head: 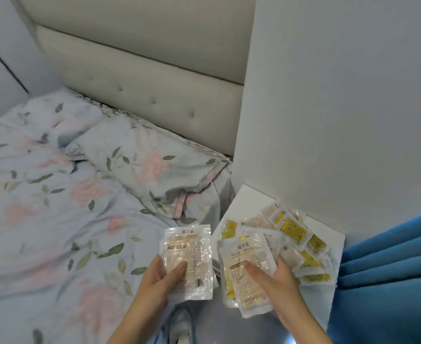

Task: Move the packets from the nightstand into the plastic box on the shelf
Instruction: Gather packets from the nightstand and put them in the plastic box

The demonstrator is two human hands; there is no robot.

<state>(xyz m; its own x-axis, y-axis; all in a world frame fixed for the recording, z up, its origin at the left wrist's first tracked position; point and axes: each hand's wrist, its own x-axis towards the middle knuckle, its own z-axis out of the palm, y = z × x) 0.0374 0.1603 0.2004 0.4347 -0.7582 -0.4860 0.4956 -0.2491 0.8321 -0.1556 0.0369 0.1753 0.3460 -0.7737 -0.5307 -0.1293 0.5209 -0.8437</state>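
Packets [295, 240] flat, crinkly plastic, heaped on nightstand [244, 197]; both hands [161, 276] [276, 279] pinching stacks.

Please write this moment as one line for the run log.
left hand: holds hand warmer packets | right hand: holds packet stack | nightstand: packets remain | plastic box: not visible

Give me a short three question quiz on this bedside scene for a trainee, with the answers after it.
1. True or false: the left hand holds packets.
2. Where do the loose yellow packets lie? A) on the bed B) on the white nightstand C) on the curtain
3. Fill in: the English words printed on the packet in the right hand are "hand ____".

Key: 1 true; 2 B; 3 warmer.
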